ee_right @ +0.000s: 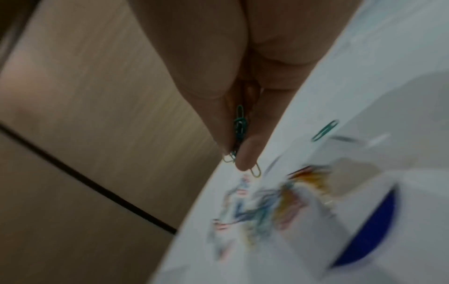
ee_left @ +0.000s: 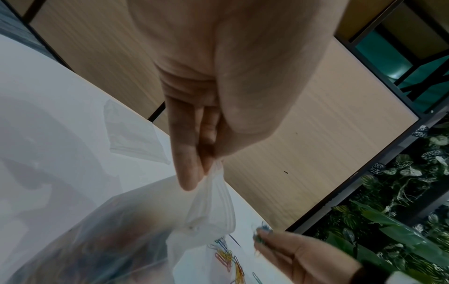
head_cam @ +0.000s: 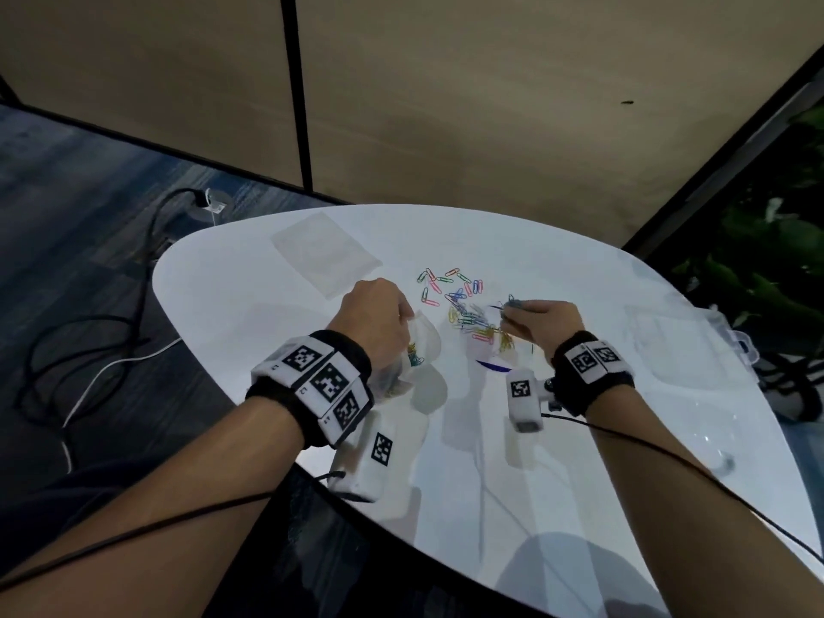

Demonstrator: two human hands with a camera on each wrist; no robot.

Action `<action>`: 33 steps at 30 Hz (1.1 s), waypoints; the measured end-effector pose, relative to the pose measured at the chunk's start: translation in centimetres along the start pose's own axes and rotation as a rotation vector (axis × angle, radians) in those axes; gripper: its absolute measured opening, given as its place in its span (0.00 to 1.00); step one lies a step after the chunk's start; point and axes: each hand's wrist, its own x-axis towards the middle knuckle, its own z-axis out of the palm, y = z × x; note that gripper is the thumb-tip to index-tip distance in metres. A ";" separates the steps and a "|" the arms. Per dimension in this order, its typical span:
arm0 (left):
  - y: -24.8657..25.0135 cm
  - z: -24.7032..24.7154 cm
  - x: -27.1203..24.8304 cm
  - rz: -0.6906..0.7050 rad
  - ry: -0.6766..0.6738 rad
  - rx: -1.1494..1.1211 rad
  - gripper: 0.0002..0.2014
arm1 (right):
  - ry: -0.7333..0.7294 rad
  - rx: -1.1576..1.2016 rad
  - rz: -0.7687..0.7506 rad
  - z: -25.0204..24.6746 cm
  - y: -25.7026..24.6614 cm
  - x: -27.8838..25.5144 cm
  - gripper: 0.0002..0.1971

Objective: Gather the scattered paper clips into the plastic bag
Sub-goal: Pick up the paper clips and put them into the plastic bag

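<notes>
Pinching the rim of the plastic bag (ee_left: pixel 211 194) between thumb and fingers, our left hand (head_cam: pixel 374 318) holds it up off the white surface (head_cam: pixel 579 483), with coloured clips already showing through its side. Our right hand (head_cam: pixel 541 321) grasps a small bunch of paper clips (ee_right: pixel 239 126), mostly green, just above the surface and to the right of the bag. The scattered paper clips (head_cam: pixel 459 301) lie in a loose heap between our two hands. A second flat clear bag (head_cam: pixel 325 252) rests farther back to the left.
</notes>
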 end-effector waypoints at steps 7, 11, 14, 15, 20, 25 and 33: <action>-0.1 0.5 0.2 -0.028 0.022 0.046 0.09 | -0.510 0.281 0.061 5.2 -3.7 -8.3 0.08; 0.1 0.4 0.1 -0.011 0.036 0.031 0.10 | -0.355 -0.276 -0.253 7.8 -3.0 -9.8 0.10; 0.1 0.4 0.1 -0.004 0.024 0.023 0.11 | -0.254 -0.362 -0.316 8.7 -3.3 -10.5 0.05; 0.1 0.4 0.0 0.000 0.019 0.021 0.11 | -0.247 -0.392 -0.345 9.0 -3.3 -10.5 0.04; 0.0 0.2 -0.1 0.014 0.008 0.013 0.10 | -0.299 -0.745 -0.469 10.0 -3.2 -10.7 0.11; -0.4 -0.4 -0.1 0.022 0.020 0.007 0.11 | -0.299 -0.376 -0.486 8.0 -4.2 -10.3 0.15; -1.6 -1.1 -0.3 0.012 0.019 -0.018 0.13 | 0.002 -0.964 -0.007 0.6 2.7 0.1 0.31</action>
